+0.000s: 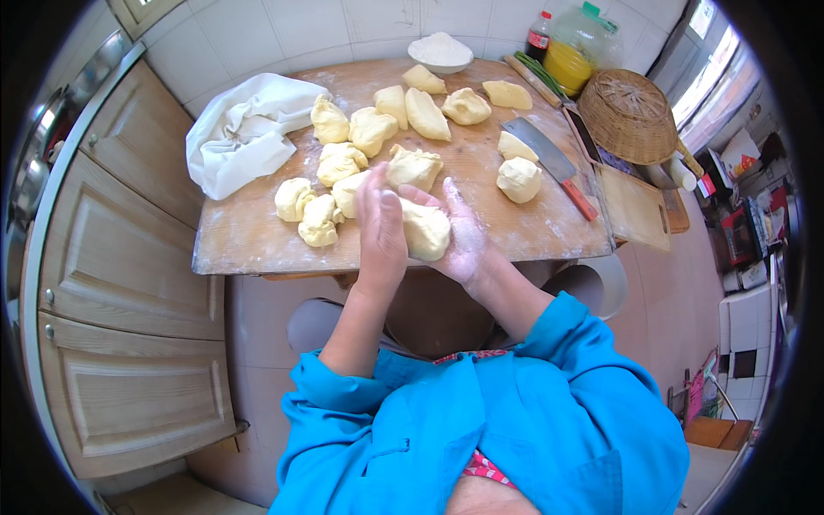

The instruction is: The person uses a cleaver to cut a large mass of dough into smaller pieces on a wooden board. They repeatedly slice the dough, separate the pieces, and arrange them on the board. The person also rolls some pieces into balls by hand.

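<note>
Between my two hands, above the front edge of a floured wooden board [257,241], is an elongated piece of pale yellow dough [425,233]. My right hand [460,235], palm up and dusted with flour, cradles it. My left hand [382,222] stands on edge at its left side, fingers extended; whether its palm touches the dough is hidden. Several lumps of dough [370,131] lie beyond and to the left of my hands. A round lump [519,179] and a cut piece [517,147] sit by a cleaver [544,151] with a red handle.
White cloth [241,138] lies at the board's left. A bowl of flour [440,53] stands at the back. At the right are a rolling pin [533,80], green stalks [541,74], a cola bottle [539,37], a jug of yellow liquid [570,64], an upturned wicker basket [627,116] and a cutting board [631,206].
</note>
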Available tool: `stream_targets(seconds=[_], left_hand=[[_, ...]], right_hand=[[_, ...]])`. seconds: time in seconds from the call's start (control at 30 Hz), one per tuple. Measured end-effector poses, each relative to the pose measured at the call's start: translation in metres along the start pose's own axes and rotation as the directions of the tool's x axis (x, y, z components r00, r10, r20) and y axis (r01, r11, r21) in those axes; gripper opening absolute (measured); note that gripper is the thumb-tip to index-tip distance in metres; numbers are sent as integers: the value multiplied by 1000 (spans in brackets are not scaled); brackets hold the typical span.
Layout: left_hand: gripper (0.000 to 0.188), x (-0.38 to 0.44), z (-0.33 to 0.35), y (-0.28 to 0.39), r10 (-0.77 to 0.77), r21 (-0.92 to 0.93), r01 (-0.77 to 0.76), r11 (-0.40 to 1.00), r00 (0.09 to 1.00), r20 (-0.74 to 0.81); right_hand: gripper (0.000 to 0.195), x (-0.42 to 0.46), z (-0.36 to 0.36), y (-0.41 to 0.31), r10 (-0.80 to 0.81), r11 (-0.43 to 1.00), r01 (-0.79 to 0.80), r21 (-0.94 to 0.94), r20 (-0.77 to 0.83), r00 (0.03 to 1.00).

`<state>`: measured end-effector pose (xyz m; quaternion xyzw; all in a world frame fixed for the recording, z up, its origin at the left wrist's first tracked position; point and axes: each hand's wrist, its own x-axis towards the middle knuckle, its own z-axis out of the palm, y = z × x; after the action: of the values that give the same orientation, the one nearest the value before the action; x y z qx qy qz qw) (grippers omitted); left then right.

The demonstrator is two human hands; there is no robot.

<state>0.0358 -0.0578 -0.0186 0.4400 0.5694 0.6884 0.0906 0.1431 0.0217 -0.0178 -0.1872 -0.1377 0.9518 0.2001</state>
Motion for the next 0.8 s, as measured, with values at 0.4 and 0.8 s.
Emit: stream_targets(seconds=[0.4,0.8], left_hand=[[18,-72,-2,-12,547,301,-575,761,818,178],[56,-41,-21,-5,-54,-238,53,970,999,1]], right_hand=[[38,-23,-30,49,-58,960,-1,-282,-203,978],[59,17,-24,39,7,999,-7,-52,10,1000]])
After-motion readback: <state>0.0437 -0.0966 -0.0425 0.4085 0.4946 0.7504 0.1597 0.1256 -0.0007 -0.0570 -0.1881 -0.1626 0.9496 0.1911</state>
